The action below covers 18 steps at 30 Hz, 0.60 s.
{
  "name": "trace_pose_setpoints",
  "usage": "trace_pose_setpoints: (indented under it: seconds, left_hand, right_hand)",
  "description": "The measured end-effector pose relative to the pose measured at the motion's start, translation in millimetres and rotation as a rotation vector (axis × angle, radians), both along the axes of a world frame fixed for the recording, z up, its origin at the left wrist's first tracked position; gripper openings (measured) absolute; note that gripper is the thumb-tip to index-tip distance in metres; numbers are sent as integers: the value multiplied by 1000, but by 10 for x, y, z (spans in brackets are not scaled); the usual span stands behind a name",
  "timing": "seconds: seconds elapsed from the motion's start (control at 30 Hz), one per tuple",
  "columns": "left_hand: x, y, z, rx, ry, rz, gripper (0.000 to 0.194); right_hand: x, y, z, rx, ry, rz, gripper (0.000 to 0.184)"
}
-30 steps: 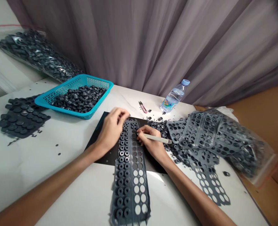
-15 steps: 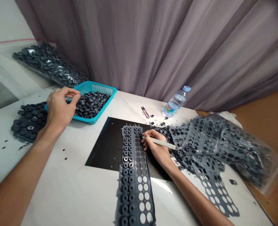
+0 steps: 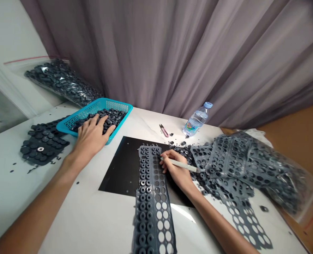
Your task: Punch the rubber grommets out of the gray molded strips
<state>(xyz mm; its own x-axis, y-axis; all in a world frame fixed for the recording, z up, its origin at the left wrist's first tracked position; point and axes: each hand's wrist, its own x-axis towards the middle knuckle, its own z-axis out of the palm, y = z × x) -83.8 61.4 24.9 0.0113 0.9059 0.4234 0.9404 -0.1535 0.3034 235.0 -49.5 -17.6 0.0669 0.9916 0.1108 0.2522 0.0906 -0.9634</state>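
Observation:
My left hand (image 3: 94, 132) lies over the near side of a blue plastic basket (image 3: 124, 124), its fingers spread on the small black rubber parts (image 3: 114, 115) inside. My right hand (image 3: 178, 169) grips a white pen-like tool (image 3: 184, 165). The tool's tip points at the upper right of a black rubber sheet (image 3: 153, 180). Ring-shaped pieces fill the sheet's left columns, while much of its right side is round holes. The sheet's far part rests on a black mat (image 3: 116, 169), and its near part on the white table.
Pink-handled thread snips (image 3: 164, 131) and a water bottle (image 3: 196, 121) stand behind the mat. At right lie punched sheets and a plastic bag (image 3: 286, 180) of them. More black sheets (image 3: 43, 141) lie left of the basket. A filled bag (image 3: 63, 81) leans by the curtain.
My left hand has moved right and down into the basket, its fingers going from pinched to spread. My right hand keeps the tool at nearly the same spot. The view has shifted slightly.

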Motion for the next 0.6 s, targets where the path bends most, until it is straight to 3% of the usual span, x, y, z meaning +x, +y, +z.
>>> trace_pose_setpoints:
  seconds: [0.17, 0.3, 0.4, 0.47, 0.53, 0.6]
  left_hand:
    - [-47, 184, -119, -45, 19, -17, 63]
    - [-19, 87, 26, 90, 13, -8, 66]
    - [269, -127, 132, 250, -20, -67, 53]
    - [572, -286, 122, 241, -23, -222, 38]
    - [882, -436, 38, 116, -25, -483, 26]
    - [1124, -559, -89, -24, -18, -697, 25]
  right_hand:
    - [3, 3, -11, 6, 1, -1, 24]
    - [18, 5, -31, 28, 10, -60, 26]
    - [26, -2, -29, 39, 14, -121, 25]
    - [26, -8, -25, 35, 16, -123, 25]
    - [24, -12, -23, 26, 12, -102, 25]
    - [23, -16, -21, 11, 19, -72, 24]
